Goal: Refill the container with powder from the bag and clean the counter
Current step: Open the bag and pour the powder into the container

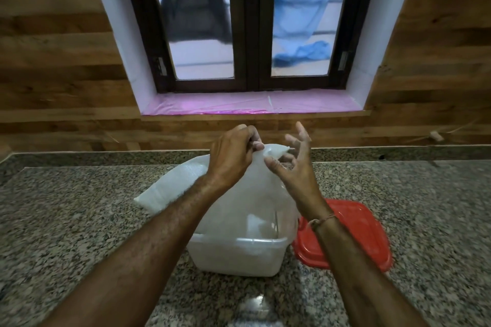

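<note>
A clear plastic bag (249, 202) is held upside down over a translucent white container (236, 255) on the granite counter (79, 220). Its lower end hangs inside the container. My left hand (233, 156) pinches the bag's upper corner. My right hand (295, 167) is beside that corner with fingers spread, thumb and a fingertip touching the plastic. White powder shows faintly inside the container. A red lid (353, 236) lies flat on the counter just right of the container.
A white woven cloth or sack (172, 188) lies behind the container to the left. A wood-panelled wall and a window with a pink-lined sill (252, 106) rise behind the counter. Bare granite stretches left and right.
</note>
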{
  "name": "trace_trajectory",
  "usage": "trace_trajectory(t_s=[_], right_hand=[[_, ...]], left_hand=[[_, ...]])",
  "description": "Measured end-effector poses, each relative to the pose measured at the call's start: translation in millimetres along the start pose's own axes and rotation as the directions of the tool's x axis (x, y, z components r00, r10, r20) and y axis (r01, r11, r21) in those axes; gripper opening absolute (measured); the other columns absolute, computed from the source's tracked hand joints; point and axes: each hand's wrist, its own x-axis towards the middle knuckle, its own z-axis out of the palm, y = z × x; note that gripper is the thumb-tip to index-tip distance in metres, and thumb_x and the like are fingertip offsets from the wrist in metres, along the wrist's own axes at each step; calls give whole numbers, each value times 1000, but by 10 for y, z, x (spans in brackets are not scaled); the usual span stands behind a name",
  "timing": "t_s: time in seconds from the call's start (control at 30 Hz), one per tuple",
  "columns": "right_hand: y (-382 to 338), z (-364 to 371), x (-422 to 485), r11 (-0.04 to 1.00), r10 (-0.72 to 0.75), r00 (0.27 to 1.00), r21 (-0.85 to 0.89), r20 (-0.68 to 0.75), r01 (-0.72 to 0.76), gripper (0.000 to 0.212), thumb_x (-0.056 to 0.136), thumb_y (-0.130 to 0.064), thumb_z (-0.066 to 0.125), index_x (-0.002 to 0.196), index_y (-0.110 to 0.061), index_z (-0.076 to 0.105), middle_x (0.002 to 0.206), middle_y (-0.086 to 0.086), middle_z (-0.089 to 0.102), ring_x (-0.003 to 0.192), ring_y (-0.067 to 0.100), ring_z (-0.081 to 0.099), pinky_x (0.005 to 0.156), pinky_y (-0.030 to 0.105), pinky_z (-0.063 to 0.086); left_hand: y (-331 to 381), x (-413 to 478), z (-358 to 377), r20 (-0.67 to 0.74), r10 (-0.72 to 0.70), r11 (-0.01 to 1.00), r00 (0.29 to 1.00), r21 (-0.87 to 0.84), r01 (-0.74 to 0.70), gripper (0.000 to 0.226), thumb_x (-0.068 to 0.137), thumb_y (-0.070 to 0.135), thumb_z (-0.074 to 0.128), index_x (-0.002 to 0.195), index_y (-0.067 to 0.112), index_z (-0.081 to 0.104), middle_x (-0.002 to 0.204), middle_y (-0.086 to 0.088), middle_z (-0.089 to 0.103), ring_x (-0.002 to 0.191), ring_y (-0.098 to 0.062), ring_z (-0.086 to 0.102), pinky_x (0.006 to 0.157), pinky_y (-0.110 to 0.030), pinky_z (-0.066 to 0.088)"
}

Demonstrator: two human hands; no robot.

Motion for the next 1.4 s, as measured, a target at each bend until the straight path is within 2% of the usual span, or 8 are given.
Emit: trace_trajectory(t_s=[0.1, 0.17, 0.37, 0.5, 0.6, 1.1, 1.27, 1.4], right_hand=[[-45, -34, 162, 988, -87, 996, -129, -15, 84, 23, 85, -21, 79, 107, -20, 73, 108, -2, 69, 99, 15, 68, 79, 47, 61], [-75, -66, 251, 998, -25, 996, -61, -83, 20, 5, 85, -11, 76, 84, -8, 72, 85, 2, 70, 79, 17, 67, 61, 39, 60], [17, -131, 261, 996, 94, 990, 1, -109, -94, 16, 88, -11, 74, 74, -15, 69, 74, -1, 69, 69, 11, 65, 62, 33, 56], [-133, -21, 372, 804, -139, 974, -553, 180, 217, 39, 80, -58, 67, 108, -33, 75, 114, -13, 73, 113, 11, 63, 96, 40, 49], [-313, 43, 456, 640, -102, 953, -715, 285, 282, 41, 80, -54, 76, 111, -29, 76, 110, -9, 77, 100, 9, 68, 85, 32, 49], [-366, 292, 674, 687, -120, 947, -663, 299, 296, 16, 90, -38, 73, 79, -26, 72, 71, -8, 67, 73, 10, 62, 59, 27, 42], [-368, 327, 713, 809, -104, 923, -508, 370, 295, 12, 89, -37, 72, 90, -25, 72, 83, -12, 71, 82, 8, 66, 71, 29, 53], [-437, 550, 723, 776, -151, 922, -535, 357, 334, 20, 89, -43, 71, 87, -23, 72, 82, -7, 70, 81, 14, 65, 71, 36, 56]], left_hand=[[1, 21, -31, 44, 19, 999, 999, -34, -17, 14, 90, 19, 73, 82, 26, 65, 84, 10, 63, 76, -5, 58, 63, -24, 49], [-66, 8, -116, 72, -1, 999, 997, -54, 4, 14, 89, 35, 74, 81, 28, 65, 77, 14, 64, 72, -2, 58, 59, -22, 41], [-482, -239, -489, 140, -101, 985, 985, 155, 79, 22, 85, 44, 77, 89, 22, 74, 82, 5, 71, 76, -16, 64, 64, -33, 49], [-484, -239, -590, 142, -95, 975, 985, 215, 63, 20, 83, 41, 80, 89, 23, 73, 74, 11, 59, 75, -11, 55, 62, -28, 34], [-254, -86, -577, 138, 12, 971, 990, 236, -45, 18, 83, 45, 79, 85, 28, 71, 64, 14, 56, 72, -1, 51, 58, -23, 32], [-426, -12, -956, 186, -70, 912, 980, 410, -13, 44, 76, 63, 76, 108, 33, 72, 104, 12, 74, 103, -16, 68, 77, -31, 47], [-611, -152, -1055, 54, -188, 964, 981, 203, 174, 43, 79, 47, 82, 115, 26, 75, 117, 4, 75, 111, -19, 67, 85, -31, 48], [-581, -231, -876, -19, -217, 976, 976, -33, 216, 27, 79, 48, 78, 97, 28, 73, 92, 6, 76, 88, -15, 71, 77, -42, 60]])
